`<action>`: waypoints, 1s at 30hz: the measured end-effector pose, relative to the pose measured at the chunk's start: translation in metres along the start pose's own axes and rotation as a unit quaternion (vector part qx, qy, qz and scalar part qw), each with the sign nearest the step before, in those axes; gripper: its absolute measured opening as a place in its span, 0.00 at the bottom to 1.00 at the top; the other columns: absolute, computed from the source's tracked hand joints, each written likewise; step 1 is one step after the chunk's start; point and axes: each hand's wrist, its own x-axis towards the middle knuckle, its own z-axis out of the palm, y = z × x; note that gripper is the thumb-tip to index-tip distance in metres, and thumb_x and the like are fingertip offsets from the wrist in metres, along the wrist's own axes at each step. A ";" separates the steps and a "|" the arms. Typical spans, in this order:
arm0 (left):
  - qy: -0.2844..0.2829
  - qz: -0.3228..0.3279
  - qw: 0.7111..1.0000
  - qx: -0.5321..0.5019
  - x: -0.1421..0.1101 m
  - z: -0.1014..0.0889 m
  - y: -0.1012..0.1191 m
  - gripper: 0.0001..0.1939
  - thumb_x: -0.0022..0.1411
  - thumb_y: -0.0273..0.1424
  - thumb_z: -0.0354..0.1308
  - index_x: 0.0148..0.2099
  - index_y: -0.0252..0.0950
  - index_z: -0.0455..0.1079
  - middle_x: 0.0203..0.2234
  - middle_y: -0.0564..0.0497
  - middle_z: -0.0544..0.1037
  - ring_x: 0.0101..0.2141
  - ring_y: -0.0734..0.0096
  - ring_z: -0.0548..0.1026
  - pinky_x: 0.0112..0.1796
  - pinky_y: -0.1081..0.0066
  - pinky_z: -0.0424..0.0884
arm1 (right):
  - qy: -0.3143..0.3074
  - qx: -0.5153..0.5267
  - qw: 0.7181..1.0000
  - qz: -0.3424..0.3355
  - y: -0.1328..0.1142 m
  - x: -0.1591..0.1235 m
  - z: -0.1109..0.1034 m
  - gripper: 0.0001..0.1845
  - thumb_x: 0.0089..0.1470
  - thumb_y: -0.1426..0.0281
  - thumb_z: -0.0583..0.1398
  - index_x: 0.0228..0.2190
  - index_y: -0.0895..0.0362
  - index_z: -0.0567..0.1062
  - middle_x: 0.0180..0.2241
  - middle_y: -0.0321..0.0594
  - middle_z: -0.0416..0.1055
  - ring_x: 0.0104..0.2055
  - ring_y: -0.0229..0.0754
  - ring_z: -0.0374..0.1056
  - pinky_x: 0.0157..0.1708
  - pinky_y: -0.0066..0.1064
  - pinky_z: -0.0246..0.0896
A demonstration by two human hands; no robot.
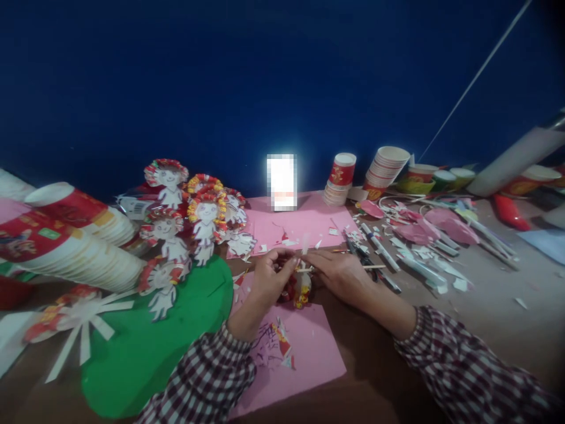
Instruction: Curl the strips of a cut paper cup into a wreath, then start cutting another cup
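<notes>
Two hands pinching and steadying a small paper piece

Right of the green mat (176, 347), the paper piece (301, 297) is showing crinkled red and yellow bits beneath the fingers. The left hand (272, 275) is curling, thumb and forefinger pinching the piece. The right hand (342, 275) is facing palm down, fingers stretching leftward and grasping a thin, smooth stick (373, 267) that is poking out both sides; its thumb is hidden. Both forearms, in checked cloth sleeves (207, 371), are slanting inward. Flat white paper dolls (205, 221) with curled, glossy hair are crowding the mat's far edge. Ribbed cup stacks (83, 250) are leaning left of it. A smooth pink sheet (320, 347) is lying to its right; jagged scraps (430, 262) are scattering farther right.
</notes>
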 end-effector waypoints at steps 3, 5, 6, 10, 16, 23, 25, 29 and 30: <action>0.009 0.011 1.000 0.007 0.001 -0.001 -0.003 0.11 0.54 0.35 0.60 0.39 0.35 0.72 0.33 0.47 0.77 0.34 0.67 0.75 0.36 0.70 0.70 | 0.000 0.005 1.000 -0.012 -0.002 0.000 -0.002 0.15 0.59 0.75 0.51 0.46 0.55 0.69 0.44 0.40 0.72 0.42 0.37 0.69 0.40 0.26 0.64; 0.016 0.018 1.000 -0.003 0.002 -0.001 -0.004 0.12 0.54 0.35 0.60 0.39 0.34 0.72 0.34 0.46 0.77 0.35 0.67 0.75 0.36 0.69 0.70 | -0.010 0.010 0.999 -0.030 -0.004 -0.001 -0.003 0.14 0.58 0.76 0.51 0.44 0.56 0.71 0.41 0.40 0.73 0.40 0.37 0.70 0.39 0.26 0.64; 0.019 0.021 1.000 -0.012 0.003 -0.001 -0.004 0.13 0.53 0.36 0.60 0.39 0.34 0.71 0.34 0.46 0.77 0.35 0.67 0.75 0.37 0.69 0.70 | -0.017 0.012 0.999 -0.042 -0.005 -0.001 -0.004 0.13 0.57 0.76 0.51 0.43 0.56 0.71 0.40 0.41 0.74 0.39 0.37 0.70 0.38 0.26 0.63; 0.008 -0.003 0.998 -0.065 0.002 -0.001 0.002 0.16 0.51 0.37 0.62 0.40 0.33 0.69 0.30 0.47 0.77 0.33 0.68 0.75 0.36 0.69 0.70 | -0.034 0.015 0.997 -0.073 -0.009 -0.003 -0.004 0.12 0.58 0.74 0.51 0.42 0.56 0.70 0.38 0.41 0.74 0.38 0.37 0.70 0.36 0.25 0.62; 0.013 -0.020 0.996 -0.087 0.003 -0.001 0.002 0.12 0.49 0.34 0.63 0.36 0.33 0.70 0.24 0.52 0.74 0.26 0.76 0.71 0.30 0.75 0.67 | -0.077 0.013 0.993 -0.094 -0.016 0.000 -0.007 0.11 0.58 0.75 0.51 0.40 0.56 0.70 0.34 0.38 0.74 0.34 0.36 0.69 0.31 0.25 0.60; -0.003 -0.045 0.994 -0.103 0.003 -0.001 -0.004 0.10 0.50 0.34 0.63 0.33 0.34 0.68 0.21 0.56 0.71 0.20 0.80 0.67 0.25 0.77 0.65 | -0.027 -0.026 0.996 -0.085 -0.011 -0.002 -0.005 0.14 0.57 0.64 0.54 0.43 0.58 0.70 0.36 0.42 0.74 0.35 0.40 0.69 0.33 0.29 0.62; -0.005 -0.058 0.993 -0.105 0.002 0.000 -0.003 0.11 0.50 0.34 0.63 0.34 0.34 0.68 0.22 0.55 0.72 0.21 0.79 0.68 0.25 0.77 0.66 | 0.021 -0.021 0.998 -0.057 -0.010 -0.003 -0.006 0.16 0.58 0.64 0.52 0.45 0.58 0.70 0.37 0.43 0.74 0.37 0.42 0.69 0.36 0.31 0.63; -0.019 -0.072 0.993 -0.096 0.002 0.002 -0.005 0.12 0.49 0.33 0.63 0.35 0.33 0.69 0.27 0.50 0.76 0.26 0.74 0.73 0.28 0.74 0.69 | 0.097 -0.040 0.994 0.005 -0.008 -0.002 -0.008 0.15 0.59 0.71 0.49 0.44 0.59 0.72 0.36 0.44 0.75 0.38 0.41 0.70 0.38 0.31 0.63; -0.025 -0.071 0.993 -0.092 0.002 0.002 -0.006 0.12 0.49 0.33 0.63 0.35 0.33 0.70 0.27 0.50 0.76 0.27 0.73 0.73 0.29 0.74 0.69 | 0.102 -0.048 0.993 0.016 -0.007 -0.002 -0.007 0.15 0.60 0.71 0.50 0.43 0.59 0.73 0.34 0.44 0.75 0.38 0.41 0.70 0.38 0.30 0.63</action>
